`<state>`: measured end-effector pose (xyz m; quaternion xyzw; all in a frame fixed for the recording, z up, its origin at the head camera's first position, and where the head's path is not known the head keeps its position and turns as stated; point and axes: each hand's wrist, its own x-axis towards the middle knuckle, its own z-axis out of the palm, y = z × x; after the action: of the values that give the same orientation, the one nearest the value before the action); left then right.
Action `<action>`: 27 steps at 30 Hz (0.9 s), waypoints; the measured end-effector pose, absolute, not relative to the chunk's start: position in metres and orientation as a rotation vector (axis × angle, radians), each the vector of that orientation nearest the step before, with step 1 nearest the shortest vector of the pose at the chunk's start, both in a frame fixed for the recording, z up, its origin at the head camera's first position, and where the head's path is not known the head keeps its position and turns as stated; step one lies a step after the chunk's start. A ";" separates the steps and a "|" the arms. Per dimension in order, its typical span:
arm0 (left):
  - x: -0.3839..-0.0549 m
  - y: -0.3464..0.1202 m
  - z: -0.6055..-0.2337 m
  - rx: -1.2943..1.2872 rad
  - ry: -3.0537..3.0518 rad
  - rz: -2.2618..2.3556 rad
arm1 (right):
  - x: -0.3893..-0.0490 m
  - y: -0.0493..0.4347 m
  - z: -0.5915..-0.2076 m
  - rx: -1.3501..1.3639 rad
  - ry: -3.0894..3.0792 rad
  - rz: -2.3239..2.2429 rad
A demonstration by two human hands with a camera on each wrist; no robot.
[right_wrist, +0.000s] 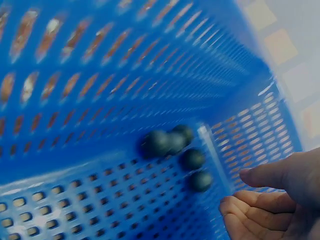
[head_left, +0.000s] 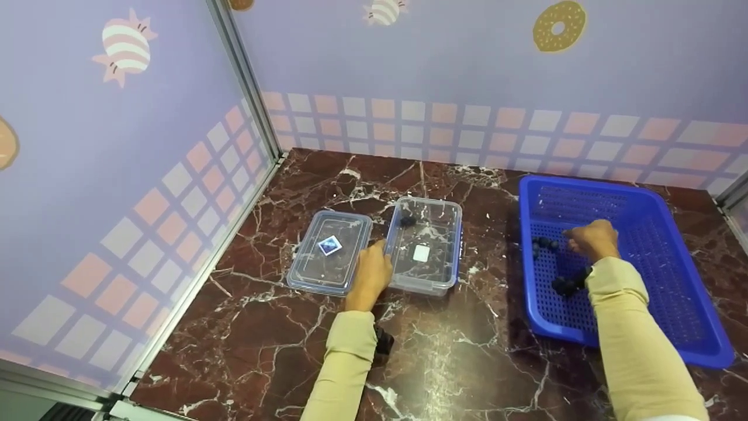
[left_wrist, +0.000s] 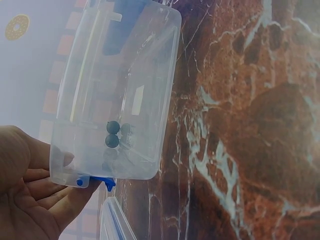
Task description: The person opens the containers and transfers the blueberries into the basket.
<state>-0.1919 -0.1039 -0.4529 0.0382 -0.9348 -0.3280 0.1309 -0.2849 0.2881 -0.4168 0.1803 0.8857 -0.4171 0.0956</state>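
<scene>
My left hand [head_left: 372, 269] grips the left wall of a clear plastic box [head_left: 425, 219], thumb inside and fingers outside by a blue clip [left_wrist: 103, 181]. Dark round blueberries [head_left: 408, 221] sit at the box's far left; two show plainly as blueberries [left_wrist: 112, 134] in the left wrist view. My right hand [head_left: 593, 238] is inside a blue plastic basket [head_left: 529, 280], fingers loosely bent and thumb apart, with nothing visible between them. Several blueberries [right_wrist: 172, 142] lie on the basket floor near its wall, a short way from the fingertips.
A clear lid [head_left: 315, 269] with a blue diamond sticker lies left of the box. The brown marbled table [head_left: 467, 351] meets patterned walls [head_left: 409, 126] at the back and left. Dark wrist cameras [head_left: 383, 342] are strapped beneath the sleeves.
</scene>
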 end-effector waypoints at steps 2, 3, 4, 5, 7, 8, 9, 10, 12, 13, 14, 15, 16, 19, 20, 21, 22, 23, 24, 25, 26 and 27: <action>-0.192 -0.104 -0.454 0.113 -2.719 -0.943 | -0.286 0.285 -0.408 0.520 2.698 -1.182; -0.192 -0.104 -0.454 0.113 -2.720 -0.939 | -0.287 0.283 -0.404 0.518 2.716 -1.178; -0.192 -0.104 -0.454 0.111 -2.721 -0.938 | -0.288 0.280 -0.400 0.508 2.733 -1.181; -0.192 -0.104 -0.454 0.112 -2.722 -0.943 | -0.289 0.276 -0.396 0.493 2.752 -1.179; -0.193 -0.105 -0.455 0.108 -2.722 -0.950 | -0.292 0.269 -0.389 0.458 2.787 -1.175; -0.193 -0.105 -0.455 0.105 -2.719 -0.956 | -0.293 0.264 -0.387 0.436 2.813 -1.160; -0.193 -0.105 -0.455 0.101 -2.715 -0.962 | -0.294 0.259 -0.385 0.414 2.831 -1.154; -0.193 -0.105 -0.455 0.099 -2.710 -0.967 | -0.296 0.254 -0.383 0.390 2.852 -1.145; -0.193 -0.105 -0.455 0.093 -2.700 -0.974 | -0.298 0.244 -0.380 0.351 2.896 -1.119; -0.192 -0.105 -0.455 0.092 -2.693 -0.976 | -0.300 0.238 -0.378 0.336 2.912 -1.113; -0.192 -0.105 -0.455 0.090 -2.689 -0.973 | -0.301 0.231 -0.377 0.320 2.919 -1.124; -0.191 -0.105 -0.455 0.091 -2.689 -0.972 | -0.302 0.225 -0.375 0.306 2.927 -1.128; -0.191 -0.105 -0.454 0.090 -2.688 -0.968 | -0.303 0.219 -0.374 0.296 2.924 -1.147; -0.191 -0.105 -0.454 0.098 -2.697 -0.967 | -0.305 0.200 -0.370 0.272 2.903 -1.210; -0.191 -0.105 -0.454 0.100 -2.703 -0.968 | -0.306 0.194 -0.369 0.264 2.893 -1.235; -0.192 -0.105 -0.454 0.103 -2.706 -0.969 | -0.305 0.188 -0.368 0.256 2.888 -1.248; -0.192 -0.105 -0.454 0.104 -2.709 -0.971 | -0.306 0.182 -0.368 0.246 2.890 -1.258; -0.192 -0.105 -0.454 0.106 -2.713 -0.973 | -0.306 0.176 -0.368 0.235 2.887 -1.274; -0.192 -0.105 -0.454 0.107 -2.718 -0.976 | -0.306 0.170 -0.368 0.225 2.889 -1.281; -0.192 -0.105 -0.454 0.104 -2.720 -0.979 | -0.306 0.164 -0.369 0.210 2.895 -1.280; -0.192 -0.105 -0.454 0.104 -2.722 -0.981 | -0.306 0.158 -0.370 0.199 2.890 -1.287; -0.192 -0.106 -0.454 0.105 -2.725 -0.982 | -0.305 0.153 -0.372 0.184 2.888 -1.288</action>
<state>-0.1920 -0.1056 -0.4538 0.0361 -0.9332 -0.3365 0.1213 -0.3053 0.1527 -0.3719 0.0581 0.9117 -0.4065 -0.0130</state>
